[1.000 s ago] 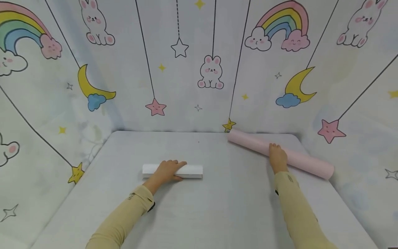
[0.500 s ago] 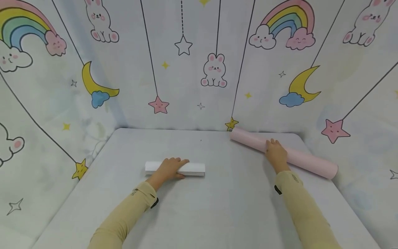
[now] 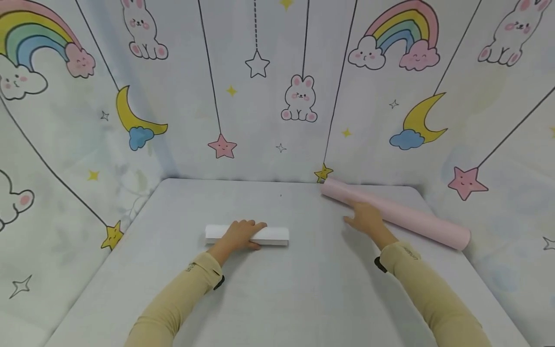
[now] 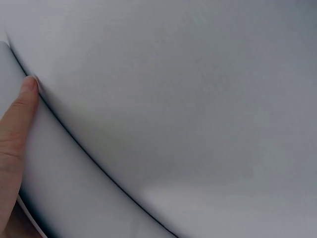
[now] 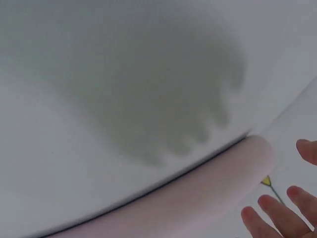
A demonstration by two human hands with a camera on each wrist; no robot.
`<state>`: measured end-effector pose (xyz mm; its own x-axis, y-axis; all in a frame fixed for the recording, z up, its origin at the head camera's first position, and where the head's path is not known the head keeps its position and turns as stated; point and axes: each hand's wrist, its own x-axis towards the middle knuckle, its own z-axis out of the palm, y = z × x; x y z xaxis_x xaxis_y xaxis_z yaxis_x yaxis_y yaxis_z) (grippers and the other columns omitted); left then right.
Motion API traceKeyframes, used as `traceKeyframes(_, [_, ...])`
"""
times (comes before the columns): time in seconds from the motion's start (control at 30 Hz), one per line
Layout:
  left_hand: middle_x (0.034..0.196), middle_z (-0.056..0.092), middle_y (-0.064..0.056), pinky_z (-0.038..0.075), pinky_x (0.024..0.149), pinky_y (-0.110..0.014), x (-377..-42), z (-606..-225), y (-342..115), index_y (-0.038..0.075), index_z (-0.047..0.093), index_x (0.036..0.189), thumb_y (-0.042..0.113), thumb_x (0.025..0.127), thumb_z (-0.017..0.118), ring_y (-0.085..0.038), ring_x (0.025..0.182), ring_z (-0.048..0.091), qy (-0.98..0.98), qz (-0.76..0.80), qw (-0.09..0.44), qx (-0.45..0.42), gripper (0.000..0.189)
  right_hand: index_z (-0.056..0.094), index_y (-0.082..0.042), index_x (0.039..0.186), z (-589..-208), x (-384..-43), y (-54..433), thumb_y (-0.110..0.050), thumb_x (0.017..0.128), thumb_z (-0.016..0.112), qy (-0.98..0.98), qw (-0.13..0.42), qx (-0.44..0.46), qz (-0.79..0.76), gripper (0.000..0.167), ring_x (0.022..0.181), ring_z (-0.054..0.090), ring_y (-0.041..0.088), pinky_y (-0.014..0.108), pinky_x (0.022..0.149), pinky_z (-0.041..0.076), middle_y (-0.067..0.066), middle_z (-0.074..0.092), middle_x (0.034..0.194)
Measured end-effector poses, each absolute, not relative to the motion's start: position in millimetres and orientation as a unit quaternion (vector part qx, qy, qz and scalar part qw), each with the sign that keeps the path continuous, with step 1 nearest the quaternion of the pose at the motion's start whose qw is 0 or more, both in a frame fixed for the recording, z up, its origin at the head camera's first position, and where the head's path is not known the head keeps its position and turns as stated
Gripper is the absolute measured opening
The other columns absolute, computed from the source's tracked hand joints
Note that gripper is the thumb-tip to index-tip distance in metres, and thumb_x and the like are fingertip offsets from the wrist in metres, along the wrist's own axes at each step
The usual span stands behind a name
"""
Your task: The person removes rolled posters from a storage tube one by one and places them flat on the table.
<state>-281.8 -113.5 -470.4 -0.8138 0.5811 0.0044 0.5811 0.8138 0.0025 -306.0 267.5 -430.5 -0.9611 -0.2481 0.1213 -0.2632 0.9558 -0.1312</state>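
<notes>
A long white box-like bar (image 3: 273, 234) lies crosswise on the table, left of the middle. My left hand (image 3: 236, 236) grips it from above, fingers over the top and thumb at the near side. In the left wrist view one finger (image 4: 15, 134) lies along the white bar (image 4: 74, 183). Further back on the right, a thick pink roll (image 3: 416, 217) lies at a slant. My right hand (image 3: 366, 219) is beside the left half of the roll. In the right wrist view its fingers (image 5: 277, 215) are spread and apart from the pink roll (image 5: 198, 203).
Both things lie on a white table (image 3: 295, 299) with rounded far corners. Light walls (image 3: 260, 115) printed with rabbits, moons, stars and rainbows close in the back and both sides. The roll's far end reaches the table's back edge.
My right hand has let go of the pink roll and moved left along its near side. My left hand stays on the white bar. The head view has shifted slightly.
</notes>
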Motion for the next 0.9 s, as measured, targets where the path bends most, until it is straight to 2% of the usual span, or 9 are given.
traceKeyframes(0.03, [0.099, 0.058, -0.005, 0.046, 0.065, -0.038, -282, -471, -111, 0.020, 0.047, 0.131, 0.047, 0.072, 0.071, -0.024, 0.082, 0.057, -0.952, -0.002, 0.002, -0.307, 0.070, 0.047, -0.003, 0.132, -432, -304, 264, -0.029, 0.081, 0.067, -0.985, 0.058, 0.143, 0.073, 0.061, 0.082, 0.060, 0.034, 0.048, 0.071, 0.047, 0.024, 0.061, 0.108])
traceKeyframes(0.1, [0.098, 0.058, -0.004, 0.046, 0.064, -0.037, -282, -472, -107, 0.020, 0.047, 0.131, 0.048, 0.072, 0.071, -0.023, 0.081, 0.057, -0.950, 0.003, 0.005, -0.311, 0.070, 0.051, -0.005, 0.130, -436, -299, 257, -0.032, 0.080, 0.068, -0.982, 0.062, 0.162, 0.074, 0.059, 0.062, 0.055, 0.025, 0.041, 0.057, 0.047, 0.022, 0.064, 0.100])
traceKeyframes(0.17, [0.098, 0.058, -0.004, 0.046, 0.063, -0.036, -283, -474, -103, 0.020, 0.047, 0.131, 0.049, 0.071, 0.071, -0.023, 0.081, 0.057, -0.950, 0.006, 0.008, -0.313, 0.070, 0.054, -0.011, 0.129, -439, -295, 250, -0.035, 0.080, 0.068, -0.980, 0.059, 0.179, 0.068, 0.056, 0.062, 0.055, 0.023, 0.035, 0.051, 0.044, 0.018, 0.065, 0.101])
traceKeyframes(0.23, [0.099, 0.059, -0.004, 0.047, 0.062, -0.036, -284, -475, -98, 0.021, 0.047, 0.131, 0.050, 0.071, 0.070, -0.023, 0.081, 0.058, -0.949, 0.009, 0.007, -0.316, 0.071, 0.055, -0.013, 0.128, -441, -291, 243, -0.037, 0.081, 0.067, -0.978, 0.052, 0.191, 0.068, 0.054, 0.066, 0.057, 0.024, 0.035, 0.051, 0.045, 0.016, 0.064, 0.107])
traceKeyframes(0.27, [0.099, 0.059, -0.004, 0.047, 0.063, -0.035, -284, -475, -95, 0.021, 0.047, 0.131, 0.051, 0.071, 0.070, -0.023, 0.081, 0.058, -0.949, 0.011, 0.006, -0.316, 0.071, 0.055, -0.013, 0.128, -442, -288, 239, -0.038, 0.081, 0.066, -0.977, 0.049, 0.195, 0.072, 0.054, 0.074, 0.060, 0.025, 0.036, 0.054, 0.047, 0.014, 0.061, 0.115])
traceKeyframes(0.33, [0.102, 0.059, -0.003, 0.047, 0.064, -0.036, -284, -476, -87, 0.022, 0.046, 0.132, 0.053, 0.071, 0.068, -0.023, 0.084, 0.058, -0.949, 0.016, 0.000, -0.315, 0.072, 0.055, -0.013, 0.128, -443, -284, 232, -0.038, 0.082, 0.065, -0.974, 0.048, 0.208, 0.072, 0.053, 0.091, 0.061, 0.029, 0.039, 0.064, 0.049, 0.012, 0.059, 0.119])
traceKeyframes(0.43, [0.105, 0.059, -0.004, 0.047, 0.067, -0.038, -283, -475, -76, 0.022, 0.044, 0.133, 0.055, 0.071, 0.067, -0.024, 0.086, 0.058, -0.950, 0.019, -0.013, -0.312, 0.074, 0.055, -0.013, 0.128, -444, -279, 221, -0.037, 0.082, 0.065, -0.970, 0.045, 0.225, 0.084, 0.053, 0.100, 0.059, 0.031, 0.044, 0.074, 0.049, 0.012, 0.059, 0.120])
traceKeyframes(0.6, [0.106, 0.059, -0.004, 0.048, 0.068, -0.040, -280, -472, -58, 0.022, 0.043, 0.134, 0.056, 0.070, 0.067, -0.024, 0.086, 0.059, -0.953, 0.023, -0.026, -0.301, 0.076, 0.053, -0.013, 0.129, -442, -270, 204, -0.039, 0.082, 0.065, -0.961, 0.033, 0.255, 0.099, 0.056, 0.108, 0.056, 0.031, 0.046, 0.083, 0.046, 0.011, 0.058, 0.122])
traceKeyframes(0.9, [0.114, 0.058, -0.003, 0.048, 0.075, -0.043, -281, -473, -33, 0.025, 0.040, 0.136, 0.058, 0.072, 0.065, -0.025, 0.094, 0.060, -0.955, 0.043, -0.035, -0.291, 0.077, 0.052, -0.012, 0.131, -438, -263, 184, -0.044, 0.077, 0.068, -0.954, -0.021, 0.280, 0.102, 0.065, 0.111, 0.054, 0.028, 0.046, 0.088, 0.043, 0.009, 0.057, 0.124])
